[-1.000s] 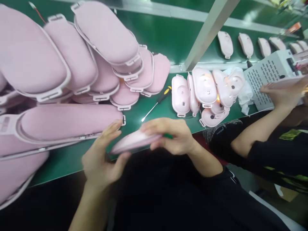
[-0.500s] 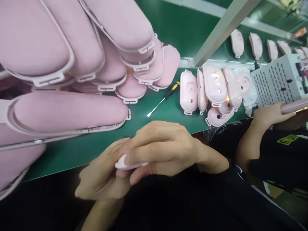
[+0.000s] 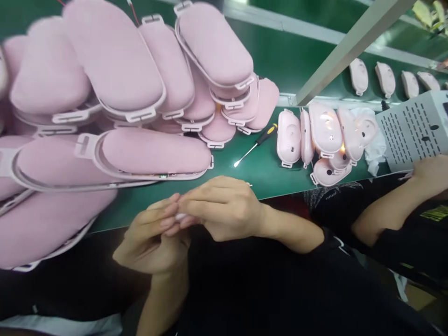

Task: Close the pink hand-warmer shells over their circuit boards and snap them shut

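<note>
- I see a screwdriver [image 3: 257, 142] with a yellow-and-black handle lying on the green worktop [image 3: 266, 172]; I take it as my landmark.
- Left of the screwdriver, a heap of pink padded shells [image 3: 147, 93] is piled in overlapping layers and fills most of that side.
- Just right of the screwdriver, a cluster of pink plastic housings [image 3: 324, 137] stands partly on edge.
- Beyond them a white perforated box [image 3: 413, 133] sits beside another person's hand [image 3: 429, 172].
- Below the screwdriver, off the worktop's near edge, my left hand [image 3: 152, 242] and right hand [image 3: 220, 210] are pressed together around a small pink part [image 3: 181, 216].
- Only a sliver of the part shows between the fingertips; I can't tell its shape.
</note>
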{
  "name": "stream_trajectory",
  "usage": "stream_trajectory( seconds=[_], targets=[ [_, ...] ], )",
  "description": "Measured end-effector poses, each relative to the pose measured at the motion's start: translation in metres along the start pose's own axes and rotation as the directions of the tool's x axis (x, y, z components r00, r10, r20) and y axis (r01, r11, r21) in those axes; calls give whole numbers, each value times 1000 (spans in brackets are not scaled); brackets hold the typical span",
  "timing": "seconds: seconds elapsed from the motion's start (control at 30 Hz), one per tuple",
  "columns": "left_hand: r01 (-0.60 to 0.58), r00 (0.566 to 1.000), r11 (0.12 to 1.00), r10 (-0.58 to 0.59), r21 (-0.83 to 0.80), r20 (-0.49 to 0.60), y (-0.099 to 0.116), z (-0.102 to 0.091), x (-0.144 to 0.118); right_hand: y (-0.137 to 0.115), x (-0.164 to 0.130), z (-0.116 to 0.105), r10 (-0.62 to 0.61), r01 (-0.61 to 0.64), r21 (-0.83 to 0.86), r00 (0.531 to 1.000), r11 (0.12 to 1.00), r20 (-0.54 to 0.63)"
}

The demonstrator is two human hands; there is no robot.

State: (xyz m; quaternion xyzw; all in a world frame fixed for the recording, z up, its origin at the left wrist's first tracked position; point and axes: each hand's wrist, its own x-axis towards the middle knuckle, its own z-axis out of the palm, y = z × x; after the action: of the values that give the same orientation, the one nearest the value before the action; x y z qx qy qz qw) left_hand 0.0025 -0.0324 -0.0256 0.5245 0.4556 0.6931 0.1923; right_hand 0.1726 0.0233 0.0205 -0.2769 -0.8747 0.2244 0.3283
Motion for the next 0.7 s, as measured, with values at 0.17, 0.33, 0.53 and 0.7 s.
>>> stream_trajectory(
  seconds=[0.17,0.33,0.53,0.7],
  targets=[
    [230,934,969,-246,90,260,7,4,1,14,-21,-24,27,-27,-19,999,999,23],
    [238,920,958,-275,161,278,6,-9,-9,26,-52,-13,113,-112,11,984,994,-141],
    [-91,967,952,14,294,255,-1,-38,-9,29,-48,-4,19,-16,16,978,1000,-208],
    [-326,854,847,73,419,515,13,-44,17,39,-63,-16,97,-91,199,995,976,-21]
  ],
)
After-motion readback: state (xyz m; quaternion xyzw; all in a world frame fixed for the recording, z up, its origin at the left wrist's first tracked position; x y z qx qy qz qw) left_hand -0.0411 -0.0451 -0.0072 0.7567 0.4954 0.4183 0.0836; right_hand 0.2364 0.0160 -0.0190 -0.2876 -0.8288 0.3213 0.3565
